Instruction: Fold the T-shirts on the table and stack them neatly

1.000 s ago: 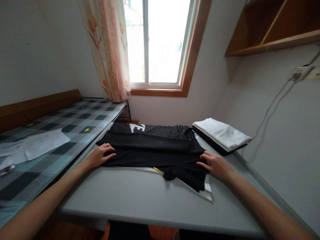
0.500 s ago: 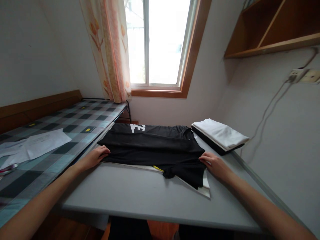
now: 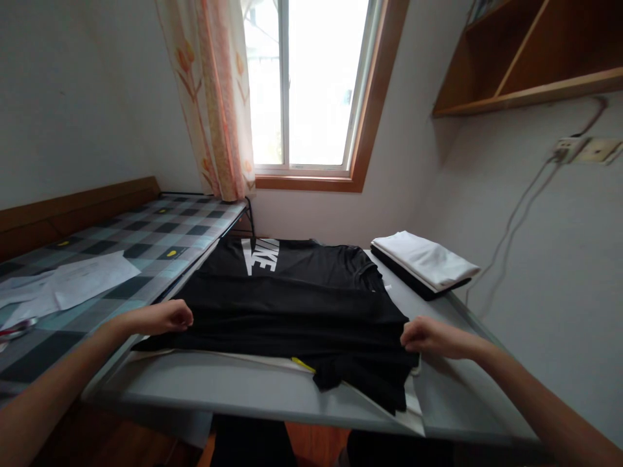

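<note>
A black T-shirt with white lettering lies spread on the grey table, its front part folded over in a band. My left hand is closed on the black cloth at the left side. At the other end, near the collar, my right hand pinches the cloth too. A dark sleeve hangs toward the near edge, with a bunched bit of cloth beside a small yellow strip. White material peeks out from under the shirt; what it is I cannot make out.
Folded white and black cloths are stacked at the table's right rear. To the left stands a bed with a checked mattress and papers on it. A window and curtain are behind; a shelf hangs at upper right.
Both hands have come nearer to me, drawing the black T-shirt along the table. More of its white lettering shows, and its near edge now lies closer to the table's front.
</note>
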`<state>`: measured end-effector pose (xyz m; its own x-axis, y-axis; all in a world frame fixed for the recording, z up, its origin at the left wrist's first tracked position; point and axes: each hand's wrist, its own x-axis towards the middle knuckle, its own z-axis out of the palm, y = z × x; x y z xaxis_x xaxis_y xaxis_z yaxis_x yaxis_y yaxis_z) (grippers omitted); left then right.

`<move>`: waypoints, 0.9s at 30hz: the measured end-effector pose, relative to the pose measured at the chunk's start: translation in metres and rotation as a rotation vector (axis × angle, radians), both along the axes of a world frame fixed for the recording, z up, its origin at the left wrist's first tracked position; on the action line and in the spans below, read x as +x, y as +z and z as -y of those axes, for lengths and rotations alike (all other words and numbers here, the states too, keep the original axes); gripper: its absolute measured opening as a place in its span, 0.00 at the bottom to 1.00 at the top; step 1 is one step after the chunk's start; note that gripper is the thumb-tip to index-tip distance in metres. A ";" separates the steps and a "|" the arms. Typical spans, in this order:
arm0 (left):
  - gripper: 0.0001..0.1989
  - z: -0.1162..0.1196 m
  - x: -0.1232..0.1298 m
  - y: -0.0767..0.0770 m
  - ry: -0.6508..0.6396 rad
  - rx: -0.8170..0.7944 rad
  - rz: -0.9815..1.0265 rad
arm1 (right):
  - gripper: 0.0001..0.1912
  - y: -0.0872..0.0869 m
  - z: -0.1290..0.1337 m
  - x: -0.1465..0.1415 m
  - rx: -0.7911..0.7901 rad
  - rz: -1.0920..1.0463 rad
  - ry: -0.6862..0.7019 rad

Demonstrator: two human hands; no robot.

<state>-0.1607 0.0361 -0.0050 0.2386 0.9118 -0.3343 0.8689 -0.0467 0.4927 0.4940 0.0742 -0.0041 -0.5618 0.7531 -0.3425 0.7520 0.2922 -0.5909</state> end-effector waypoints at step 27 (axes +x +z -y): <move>0.28 -0.120 0.080 -0.050 0.083 0.587 -0.248 | 0.14 0.010 -0.190 -0.079 0.525 -0.107 -0.418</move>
